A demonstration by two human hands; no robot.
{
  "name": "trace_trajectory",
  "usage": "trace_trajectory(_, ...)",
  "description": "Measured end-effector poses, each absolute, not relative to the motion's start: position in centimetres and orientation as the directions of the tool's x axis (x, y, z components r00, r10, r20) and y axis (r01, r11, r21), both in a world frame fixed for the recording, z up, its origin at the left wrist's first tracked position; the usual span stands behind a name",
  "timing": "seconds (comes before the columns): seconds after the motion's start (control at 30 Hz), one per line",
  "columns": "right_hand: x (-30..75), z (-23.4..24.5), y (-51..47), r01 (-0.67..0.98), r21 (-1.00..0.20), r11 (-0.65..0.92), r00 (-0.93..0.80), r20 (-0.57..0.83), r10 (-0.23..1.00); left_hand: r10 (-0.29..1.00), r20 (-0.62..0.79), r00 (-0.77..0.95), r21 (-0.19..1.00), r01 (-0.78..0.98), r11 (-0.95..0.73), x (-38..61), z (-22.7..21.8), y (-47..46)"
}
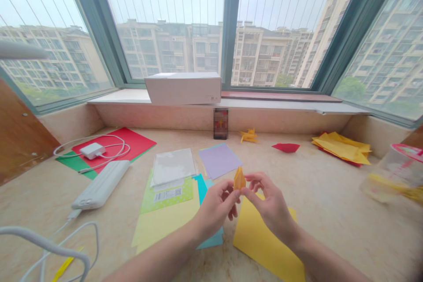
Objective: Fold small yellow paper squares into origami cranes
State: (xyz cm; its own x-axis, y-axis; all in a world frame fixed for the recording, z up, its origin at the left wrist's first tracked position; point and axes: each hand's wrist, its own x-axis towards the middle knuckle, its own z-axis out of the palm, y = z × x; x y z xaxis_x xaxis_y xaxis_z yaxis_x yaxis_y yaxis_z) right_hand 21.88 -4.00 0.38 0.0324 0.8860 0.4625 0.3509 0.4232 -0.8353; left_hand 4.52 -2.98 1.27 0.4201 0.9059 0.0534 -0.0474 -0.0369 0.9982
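Observation:
A small folded piece of orange-yellow paper (239, 179) is held up between both hands, its pointed end upward. My left hand (220, 200) pinches its lower left side with thumb and fingers. On the other side, the thumb and fingertips of my right hand (266, 196) grip its right edge. Beneath the right hand lies a yellow paper sheet (261, 238). Blue paper (213, 240) shows under and beside the left hand. Farther back are folded yellow paper shapes (249, 135) and a red folded paper boat shape (286, 147).
Left of the hands lie pale yellow sheets (161, 224), a clear packet (173, 167), a white power bank (101, 185) and a charger (93, 150) on red paper (132, 141). Purple sheets (220, 161) lie ahead. Yellow papers (342, 146) and a clear plastic container (393, 176) stand right.

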Motion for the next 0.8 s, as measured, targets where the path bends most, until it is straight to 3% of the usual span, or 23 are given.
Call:
trace_trajectory(0.17,22.4,0.6,-3.9,0.351,-0.827,0.439,-0.007,0.467,0.884,0.905,0.055,0.423,0.998,-0.061,-0.032,4.5,1.5,-3.0)
trace_trajectory(0.37,22.4,0.3,-3.8,0.385,-0.736,0.557,-0.073,0.577,0.813,0.911,0.027,0.411,0.995,-0.095,0.014,4.7,2.1,-3.1)
trace_trajectory(0.8,22.3,0.4,-3.8,0.380,-0.730,0.568,-0.049,0.597,0.801,0.903,0.038,0.427,0.992,-0.126,0.018,4.7,2.2,-3.1)
